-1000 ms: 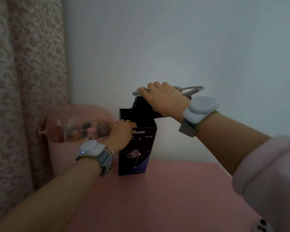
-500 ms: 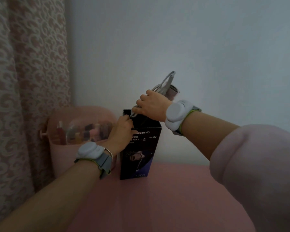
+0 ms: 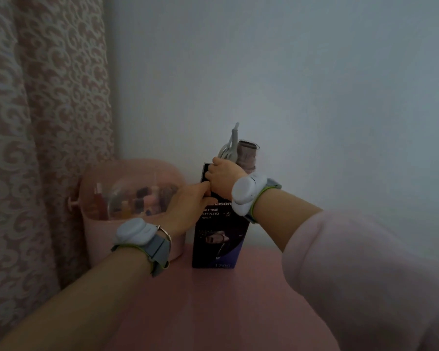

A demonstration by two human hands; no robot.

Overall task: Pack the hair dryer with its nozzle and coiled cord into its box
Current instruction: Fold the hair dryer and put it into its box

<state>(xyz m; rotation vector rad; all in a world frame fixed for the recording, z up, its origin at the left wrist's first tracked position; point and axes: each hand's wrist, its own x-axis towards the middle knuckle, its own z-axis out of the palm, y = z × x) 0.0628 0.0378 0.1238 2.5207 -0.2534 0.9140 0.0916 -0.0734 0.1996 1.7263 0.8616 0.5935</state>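
Observation:
A tall dark hair dryer box (image 3: 219,241) stands upright on the pink table against the wall. My left hand (image 3: 188,206) grips its upper left side. My right hand (image 3: 224,177) is at the box's open top, closed around the hair dryer. The dryer's pinkish nozzle end (image 3: 246,154) sticks up out of the box. Beside it rises a loop of pale coiled cord (image 3: 230,145). The rest of the dryer is hidden inside the box and behind my hand.
A pink storage tub with a clear domed lid (image 3: 127,198), holding several small bottles, stands just left of the box. A patterned curtain (image 3: 36,122) hangs at the left. The pink table (image 3: 213,307) stretches toward me; a plain wall is behind.
My right hand has pushed the dryer lower into the box and turned so the nozzle and cord stand upright. My left hand stayed on the box.

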